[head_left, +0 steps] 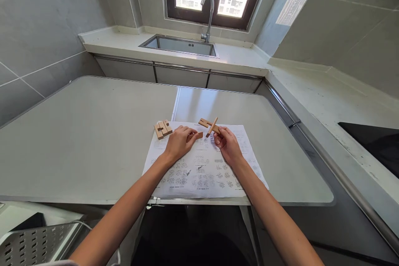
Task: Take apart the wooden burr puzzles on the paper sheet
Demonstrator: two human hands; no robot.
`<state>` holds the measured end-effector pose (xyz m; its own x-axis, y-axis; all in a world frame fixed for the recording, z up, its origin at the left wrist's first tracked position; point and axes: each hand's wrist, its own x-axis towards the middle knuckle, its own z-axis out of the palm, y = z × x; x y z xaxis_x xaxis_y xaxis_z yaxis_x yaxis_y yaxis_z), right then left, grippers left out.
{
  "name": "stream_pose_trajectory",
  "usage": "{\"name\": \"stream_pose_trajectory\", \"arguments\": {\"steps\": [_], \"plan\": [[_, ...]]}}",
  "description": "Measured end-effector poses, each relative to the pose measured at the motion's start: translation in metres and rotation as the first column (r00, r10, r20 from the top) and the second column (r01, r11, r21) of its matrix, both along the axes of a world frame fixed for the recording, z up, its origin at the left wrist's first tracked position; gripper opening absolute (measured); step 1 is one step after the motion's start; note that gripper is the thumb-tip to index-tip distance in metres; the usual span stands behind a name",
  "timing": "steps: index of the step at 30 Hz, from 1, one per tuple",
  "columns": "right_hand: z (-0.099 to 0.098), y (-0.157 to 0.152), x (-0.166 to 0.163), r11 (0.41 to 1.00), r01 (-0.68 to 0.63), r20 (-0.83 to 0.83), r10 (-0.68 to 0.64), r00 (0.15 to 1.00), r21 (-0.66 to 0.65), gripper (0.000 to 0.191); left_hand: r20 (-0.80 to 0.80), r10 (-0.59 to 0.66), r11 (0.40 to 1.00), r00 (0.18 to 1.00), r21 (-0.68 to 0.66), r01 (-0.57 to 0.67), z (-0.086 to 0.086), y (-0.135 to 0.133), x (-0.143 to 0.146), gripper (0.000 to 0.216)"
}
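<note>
Pinched in the right hand (229, 143) above the printed sheet (205, 170), a notched wooden stick (212, 126) looks light, stiff and dry, best gripped at its plain end, while the left hand (179, 143) closes on another wooden piece (195, 136).

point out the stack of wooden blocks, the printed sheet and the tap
stack of wooden blocks (162, 128): head view, top face of the middle block
printed sheet (204, 174): head view, bare middle between the forearms
tap (209, 8): head view, curved spout above the sink
</note>
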<state>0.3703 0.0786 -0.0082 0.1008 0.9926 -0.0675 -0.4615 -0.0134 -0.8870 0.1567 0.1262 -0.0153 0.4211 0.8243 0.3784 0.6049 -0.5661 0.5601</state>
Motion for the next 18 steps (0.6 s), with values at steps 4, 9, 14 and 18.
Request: {"name": "stream_pose_trajectory", "arguments": {"steps": [4, 9, 14, 18], "plan": [[-0.001, 0.0, 0.0, 1.0, -0.014, 0.01, 0.014, 1.0, 0.005, 0.03, -0.007, 0.034, 0.999, 0.999, 0.032, -0.034, -0.002, 0.002, 0.0, 0.023], [-0.003, -0.001, -0.002, 1.0, -0.019, 0.029, 0.018, 0.999, 0.024, 0.03, 0.04, 0.006, 0.992, 0.999, 0.122, -0.011, 0.0, -0.003, 0.001, 0.035], [-0.003, -0.002, -0.007, 0.997, -0.045, 0.108, 0.039, 0.993, 0.057, 0.033, 0.08, -0.064, 0.99, 0.995, 0.13, 0.053, 0.004, -0.008, 0.002, 0.046], [-0.005, -0.003, -0.009, 0.988, -0.129, 0.175, 0.113, 0.978, 0.085, 0.033, 0.099, -0.064, 0.991, 0.993, 0.121, 0.052, 0.007, -0.01, 0.002, 0.05]]}}
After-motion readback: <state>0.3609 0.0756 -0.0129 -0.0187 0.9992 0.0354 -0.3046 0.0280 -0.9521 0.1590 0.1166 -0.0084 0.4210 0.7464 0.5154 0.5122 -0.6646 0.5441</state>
